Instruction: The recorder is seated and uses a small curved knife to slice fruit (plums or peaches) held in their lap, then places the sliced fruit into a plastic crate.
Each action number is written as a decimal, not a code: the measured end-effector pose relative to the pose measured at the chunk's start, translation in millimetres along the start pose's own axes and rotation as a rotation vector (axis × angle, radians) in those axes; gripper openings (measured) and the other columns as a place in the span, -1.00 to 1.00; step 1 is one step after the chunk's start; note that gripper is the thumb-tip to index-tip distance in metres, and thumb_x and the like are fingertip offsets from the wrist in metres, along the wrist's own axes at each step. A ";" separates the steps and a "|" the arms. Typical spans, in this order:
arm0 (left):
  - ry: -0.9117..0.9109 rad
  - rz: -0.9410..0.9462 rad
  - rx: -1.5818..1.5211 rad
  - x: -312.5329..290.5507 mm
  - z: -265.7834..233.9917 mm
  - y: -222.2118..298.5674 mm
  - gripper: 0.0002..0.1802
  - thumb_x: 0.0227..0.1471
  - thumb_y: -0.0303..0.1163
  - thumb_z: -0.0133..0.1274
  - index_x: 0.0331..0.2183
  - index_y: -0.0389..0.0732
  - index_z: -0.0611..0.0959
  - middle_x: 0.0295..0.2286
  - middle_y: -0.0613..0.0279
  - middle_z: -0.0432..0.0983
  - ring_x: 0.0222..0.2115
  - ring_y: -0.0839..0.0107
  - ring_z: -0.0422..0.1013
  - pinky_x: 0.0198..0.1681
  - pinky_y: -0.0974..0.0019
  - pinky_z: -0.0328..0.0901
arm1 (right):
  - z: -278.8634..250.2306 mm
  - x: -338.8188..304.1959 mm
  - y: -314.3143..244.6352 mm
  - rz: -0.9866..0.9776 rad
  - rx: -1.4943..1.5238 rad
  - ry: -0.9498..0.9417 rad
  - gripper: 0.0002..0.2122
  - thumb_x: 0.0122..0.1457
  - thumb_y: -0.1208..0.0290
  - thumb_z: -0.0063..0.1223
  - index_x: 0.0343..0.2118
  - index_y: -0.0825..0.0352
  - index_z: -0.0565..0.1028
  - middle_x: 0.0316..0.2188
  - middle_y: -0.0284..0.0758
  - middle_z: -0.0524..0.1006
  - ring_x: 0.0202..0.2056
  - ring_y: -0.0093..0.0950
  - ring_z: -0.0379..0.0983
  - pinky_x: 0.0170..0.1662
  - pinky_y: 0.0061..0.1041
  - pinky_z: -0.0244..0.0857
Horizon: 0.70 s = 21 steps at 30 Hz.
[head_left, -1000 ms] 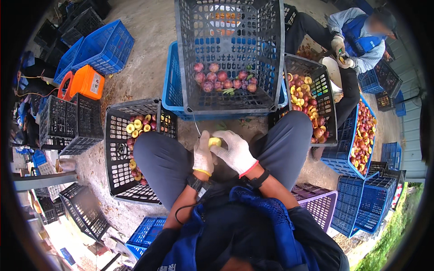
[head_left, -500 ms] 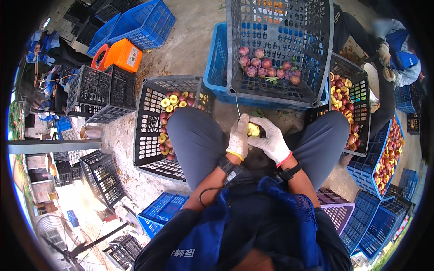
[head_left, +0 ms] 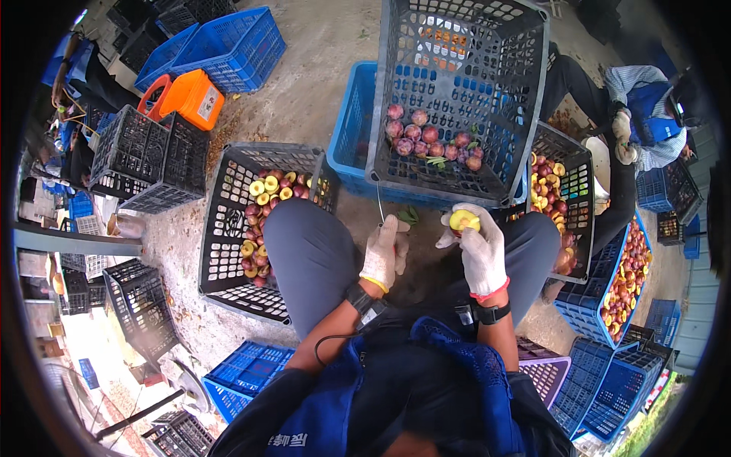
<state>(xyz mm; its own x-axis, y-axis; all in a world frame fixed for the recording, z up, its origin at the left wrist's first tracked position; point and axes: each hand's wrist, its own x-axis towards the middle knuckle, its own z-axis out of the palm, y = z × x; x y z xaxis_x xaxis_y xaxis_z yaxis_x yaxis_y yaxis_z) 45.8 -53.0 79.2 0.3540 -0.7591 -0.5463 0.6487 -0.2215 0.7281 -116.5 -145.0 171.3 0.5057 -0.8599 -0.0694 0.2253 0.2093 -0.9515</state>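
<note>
My right hand (head_left: 483,247), in a white knit glove with a red cuff edge, holds a cut plum piece (head_left: 464,220), its yellow flesh facing up. In front of my left knee, my left hand (head_left: 383,253), in a glove with a yellow edge, has its fingers curled. A thin wire-like strand (head_left: 380,202) runs from the near corner of the black crate (head_left: 461,186) down to those fingers; its grip is partly hidden. Whole red plums (head_left: 430,135) with a few green leaves lie in that tilted crate, which rests on a blue crate (head_left: 340,156).
Black crates of cut plums stand at my left (head_left: 217,251) and right (head_left: 584,221). A blue crate (head_left: 582,305) of cut plums is farther right. An orange bin (head_left: 199,99) and stacked black crates (head_left: 145,164) stand far left. A co-worker (head_left: 647,114) sits at right.
My hands have moved apart. The right one has carried the plum piece rightward, away from the left hand. The whole view has shifted slightly.
</note>
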 end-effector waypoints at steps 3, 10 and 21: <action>-0.013 -0.011 -0.019 1.7 2.1 3.3 -0.43 0.30 0.13 -0.01 -0.22 -0.28 0.56 -0.70 0.34 0.31 -0.85 0.54 0.12 -0.80 0.40 0.02 | -40.9 8.5 -67.7 -0.376 -0.262 0.397 -0.57 0.31 0.29 0.13 0.12 0.48 0.41 -0.04 -0.15 0.54 -0.10 -0.37 0.55 0.03 -0.39 0.43; -0.020 -0.053 0.002 1.7 10.2 6.1 -0.63 0.23 -0.09 0.14 -0.25 -0.25 0.58 -0.70 0.33 0.34 -0.84 0.52 0.15 -0.80 0.38 0.03 | -93.1 29.3 -136.1 -0.646 -0.653 0.815 -0.57 0.31 0.33 0.10 0.15 0.48 0.42 0.10 -0.11 0.49 0.04 -0.33 0.49 0.15 -0.39 0.35; 0.096 -0.034 0.135 0.9 7.5 14.9 -0.77 0.19 -0.22 0.17 -0.34 -0.15 0.54 -0.65 0.38 0.39 -0.75 0.58 0.24 -0.71 0.38 0.14 | -5.8 223.9 71.2 -0.211 -1.443 -0.280 -0.70 0.13 0.35 0.16 -0.05 0.22 0.60 -0.20 -0.13 0.63 -0.16 -0.14 0.59 -0.08 -0.25 0.44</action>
<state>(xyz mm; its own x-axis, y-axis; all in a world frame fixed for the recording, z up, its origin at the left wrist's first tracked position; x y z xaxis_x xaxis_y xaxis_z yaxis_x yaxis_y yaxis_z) 50.8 -61.6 92.6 0.4003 -0.6892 -0.6039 0.5670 -0.3314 0.7541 8.0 -325.4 86.2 0.7472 -0.6645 0.0037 -0.6029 -0.6803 -0.4168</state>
